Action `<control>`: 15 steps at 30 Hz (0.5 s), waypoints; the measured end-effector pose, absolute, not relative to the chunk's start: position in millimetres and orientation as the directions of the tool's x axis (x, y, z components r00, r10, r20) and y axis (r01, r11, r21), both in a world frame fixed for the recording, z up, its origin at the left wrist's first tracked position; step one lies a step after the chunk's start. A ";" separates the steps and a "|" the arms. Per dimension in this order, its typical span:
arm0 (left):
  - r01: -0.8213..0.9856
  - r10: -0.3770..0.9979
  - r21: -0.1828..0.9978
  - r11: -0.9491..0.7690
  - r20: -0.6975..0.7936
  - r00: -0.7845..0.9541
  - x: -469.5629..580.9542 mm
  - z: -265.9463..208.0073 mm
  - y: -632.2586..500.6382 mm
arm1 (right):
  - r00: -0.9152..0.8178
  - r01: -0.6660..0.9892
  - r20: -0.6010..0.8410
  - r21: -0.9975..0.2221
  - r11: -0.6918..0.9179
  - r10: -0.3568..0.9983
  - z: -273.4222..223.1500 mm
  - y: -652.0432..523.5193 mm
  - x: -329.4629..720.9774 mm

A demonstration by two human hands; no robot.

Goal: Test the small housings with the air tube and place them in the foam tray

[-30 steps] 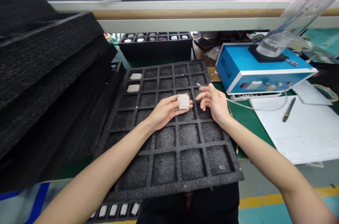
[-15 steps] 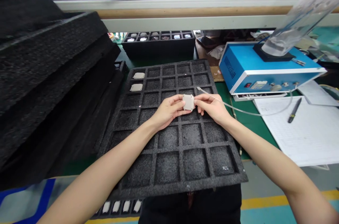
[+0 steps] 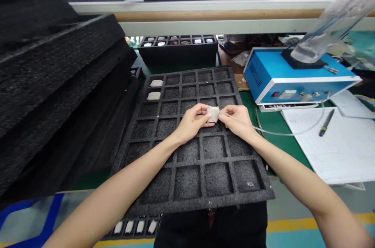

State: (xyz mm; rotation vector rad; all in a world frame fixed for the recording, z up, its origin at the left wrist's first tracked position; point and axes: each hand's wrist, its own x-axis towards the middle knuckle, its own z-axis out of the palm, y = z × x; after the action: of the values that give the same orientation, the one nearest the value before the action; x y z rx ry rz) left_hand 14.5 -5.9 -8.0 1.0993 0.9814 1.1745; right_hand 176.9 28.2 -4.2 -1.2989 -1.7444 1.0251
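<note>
Between the thumb and fingers of my left hand is a small, pale, square casing with rounded corners, its flat face towards me. My right hand is closed on the end of a thin clear tube, whose tip is at the casing's right edge. Whether the tip touches the casing I cannot tell. Both hands are above a black foam tray divided into square pockets. Two similar pale casings, an upper one and a lower one, lie in pockets at its far left.
The tube runs to a blue-and-white machine bearing a clear cylinder. Paper sheets with a black pen lie at right. Stacked black foam rises at left. Behind the tray is another filled foam tray, below a shelf rail.
My right hand has swung the tube's tip down and left, from above the fingers to the casing's right edge. Everything appears shifted slightly with the camera.
</note>
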 end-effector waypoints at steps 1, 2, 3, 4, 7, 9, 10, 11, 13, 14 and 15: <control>-0.190 0.991 0.981 0.046 -0.020 0.132 15.0 -8.0 -5.9 | -0.228 0.389 0.073 -0.907 0.160 0.971 -4.6 28.5 176.6; -0.188 0.992 0.981 0.047 -0.024 0.125 15.2 -7.8 -5.8 | -0.225 0.384 0.058 -0.912 0.144 0.973 -5.0 29.0 176.4; -0.187 0.993 0.981 0.050 -0.029 0.113 15.3 -7.3 -5.5 | -0.222 0.381 0.043 -0.916 0.127 0.974 -5.4 30.0 176.6; -0.187 0.995 0.981 0.050 -0.033 0.096 15.2 -6.5 -5.0 | -0.214 0.375 0.030 -0.920 0.110 0.976 -5.6 31.4 177.1; -0.159 0.998 0.986 0.059 -0.056 0.025 13.9 -3.3 -3.5 | -0.130 0.412 0.099 -0.900 0.144 0.987 -5.2 38.9 180.9; -0.079 0.996 0.993 0.083 -0.084 -0.009 13.7 -2.0 -3.8 | -0.045 0.556 0.251 -0.798 0.233 0.967 -4.3 45.6 183.9; -0.024 0.995 0.995 0.094 -0.095 -0.017 14.3 -2.0 -4.5 | -0.025 0.647 0.320 -0.717 0.260 0.947 -3.8 48.6 185.0; 0.050 0.996 0.995 0.090 -0.089 -0.028 15.3 -2.6 -5.7 | -0.026 0.727 0.367 -0.632 0.270 0.930 -3.5 51.1 185.5; 0.240 0.998 0.970 0.028 -0.014 -0.059 18.5 -4.9 -8.8 | -0.058 0.817 0.393 -0.510 0.270 0.918 -3.3 53.4 185.1; 0.339 0.996 0.940 -0.021 0.048 -0.072 20.2 -6.3 -10.3 | -0.076 0.835 0.391 -0.478 0.273 0.917 -3.5 53.2 184.2; 0.432 0.990 0.899 -0.071 0.116 -0.077 21.7 -7.5 -11.5 | -0.090 0.844 0.396 -0.457 0.281 0.914 -3.6 52.4 183.3</control>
State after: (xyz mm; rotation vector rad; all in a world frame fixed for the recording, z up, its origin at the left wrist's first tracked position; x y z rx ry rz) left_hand 21.7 -11.5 -7.5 1.5582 1.5648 1.1158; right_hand 183.3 52.4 -3.6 -1.5732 -1.9402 0.1473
